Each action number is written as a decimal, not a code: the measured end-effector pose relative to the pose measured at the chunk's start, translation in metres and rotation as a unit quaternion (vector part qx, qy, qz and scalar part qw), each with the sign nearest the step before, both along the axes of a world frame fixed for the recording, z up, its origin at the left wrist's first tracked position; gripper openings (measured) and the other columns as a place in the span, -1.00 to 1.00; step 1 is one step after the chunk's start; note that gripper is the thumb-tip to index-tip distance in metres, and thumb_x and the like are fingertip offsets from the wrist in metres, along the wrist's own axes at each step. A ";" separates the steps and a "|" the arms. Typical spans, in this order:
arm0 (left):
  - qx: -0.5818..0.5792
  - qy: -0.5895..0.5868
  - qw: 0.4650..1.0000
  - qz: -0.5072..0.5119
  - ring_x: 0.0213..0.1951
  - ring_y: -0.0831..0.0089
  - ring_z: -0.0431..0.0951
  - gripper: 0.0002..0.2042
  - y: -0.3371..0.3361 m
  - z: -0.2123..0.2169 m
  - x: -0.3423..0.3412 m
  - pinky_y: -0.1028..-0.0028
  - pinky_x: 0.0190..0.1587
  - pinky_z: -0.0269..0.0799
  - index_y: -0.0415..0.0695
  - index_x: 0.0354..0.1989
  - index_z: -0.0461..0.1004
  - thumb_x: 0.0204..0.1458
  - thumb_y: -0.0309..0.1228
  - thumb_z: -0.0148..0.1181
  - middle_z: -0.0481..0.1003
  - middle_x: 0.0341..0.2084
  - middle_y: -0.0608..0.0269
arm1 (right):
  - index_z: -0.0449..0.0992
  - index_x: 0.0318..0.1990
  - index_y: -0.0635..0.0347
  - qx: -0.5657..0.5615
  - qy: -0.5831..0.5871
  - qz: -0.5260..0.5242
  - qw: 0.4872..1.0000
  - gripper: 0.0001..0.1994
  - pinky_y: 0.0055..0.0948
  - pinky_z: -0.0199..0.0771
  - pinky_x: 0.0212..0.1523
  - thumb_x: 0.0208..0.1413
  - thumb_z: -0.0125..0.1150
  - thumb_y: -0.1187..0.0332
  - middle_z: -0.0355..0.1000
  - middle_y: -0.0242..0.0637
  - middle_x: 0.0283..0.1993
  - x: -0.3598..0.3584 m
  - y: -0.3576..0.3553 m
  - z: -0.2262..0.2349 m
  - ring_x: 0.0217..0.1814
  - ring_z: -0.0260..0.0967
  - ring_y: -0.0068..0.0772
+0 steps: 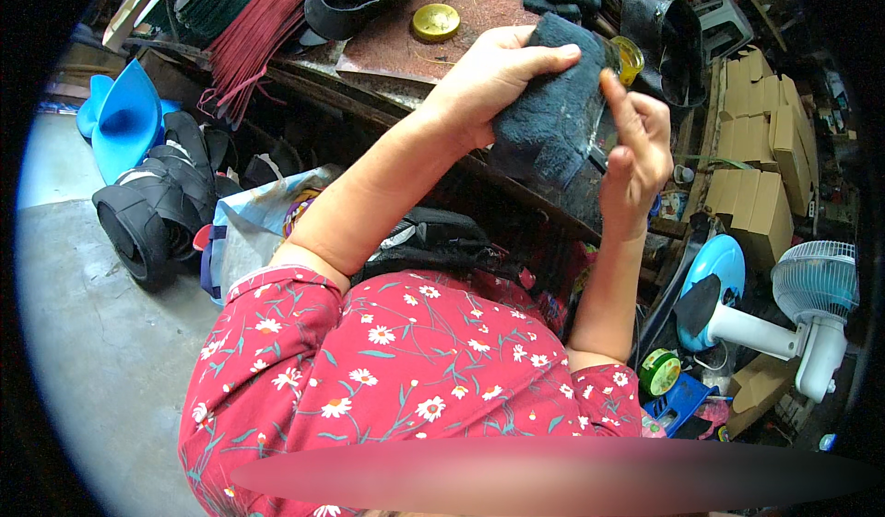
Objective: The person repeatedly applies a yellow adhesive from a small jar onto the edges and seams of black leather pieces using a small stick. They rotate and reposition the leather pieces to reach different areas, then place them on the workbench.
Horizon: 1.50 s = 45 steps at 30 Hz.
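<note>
My left hand (502,70) grips a dark blue-grey piece of fuzzy material (550,102), its thumb lying along the top and the other fingers hidden beneath. The piece is raised and tilted above the workbench edge. At its right side is my right hand (636,143), with the index finger reaching toward the piece's edge and the other fingers curled. A short dark stick-like thing (597,157) shows beside the right thumb; its kind is unclear. Just beyond the hands sits a yellow-rimmed jar (629,60). A round yellow lid (436,22) rests on the reddish-brown board (387,42).
Bundles of red strips (263,37) and black curved pieces (359,10) cover the bench's far left. Black shoe-like pieces (138,231) and blue shapes (129,106) are at left. Cardboard boxes (751,203) and a white fan (816,286) stand at right.
</note>
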<state>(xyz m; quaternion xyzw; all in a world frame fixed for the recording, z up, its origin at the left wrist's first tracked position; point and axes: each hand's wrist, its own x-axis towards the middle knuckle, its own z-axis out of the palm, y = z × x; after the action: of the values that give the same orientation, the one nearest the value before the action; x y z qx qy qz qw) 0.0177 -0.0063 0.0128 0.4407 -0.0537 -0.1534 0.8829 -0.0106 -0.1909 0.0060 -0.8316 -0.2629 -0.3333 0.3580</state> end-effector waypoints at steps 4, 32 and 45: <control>-0.011 -0.003 1.000 0.020 -0.42 0.50 0.60 -0.80 -0.003 -0.004 0.004 0.48 -0.32 0.54 -0.27 -0.18 0.54 0.11 -0.40 0.22 0.59 -0.38 0.22 | 0.61 0.05 0.09 -0.004 0.012 0.053 0.998 -0.17 -0.41 0.38 -0.38 0.12 -0.29 -0.44 0.33 -0.24 -0.31 -0.001 0.008 -0.004 -0.41 0.33 -0.32; -0.042 -0.002 0.999 0.017 -0.37 0.48 0.64 -0.77 0.012 -0.008 0.011 0.49 -0.30 0.61 -0.28 -0.11 0.50 0.14 -0.40 0.19 0.61 -0.31 0.18 | 0.65 -0.03 -0.31 -0.104 -0.224 -0.052 0.968 -0.56 -0.52 0.37 -0.43 -0.14 0.31 0.39 0.31 -0.31 0.02 -0.006 0.006 -0.002 -0.42 0.27 -0.51; -0.074 0.011 0.997 0.021 -0.40 0.48 0.63 -0.81 0.010 -0.008 0.011 0.48 -0.32 0.59 -0.29 -0.17 0.51 0.13 -0.42 0.20 0.60 -0.35 0.18 | 0.59 0.09 -0.08 0.039 0.051 0.095 0.993 -0.44 -0.50 0.41 -0.37 -0.11 0.14 0.68 0.34 -0.30 -0.23 -0.004 0.015 -0.014 -0.46 0.30 -0.48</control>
<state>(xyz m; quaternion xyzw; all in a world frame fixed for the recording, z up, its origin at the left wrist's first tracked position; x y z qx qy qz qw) 0.0287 0.0035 0.0046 0.3734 -0.0456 -0.1350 0.9167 -0.0143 -0.1761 -0.0081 -0.8039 -0.3091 -0.2648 0.4337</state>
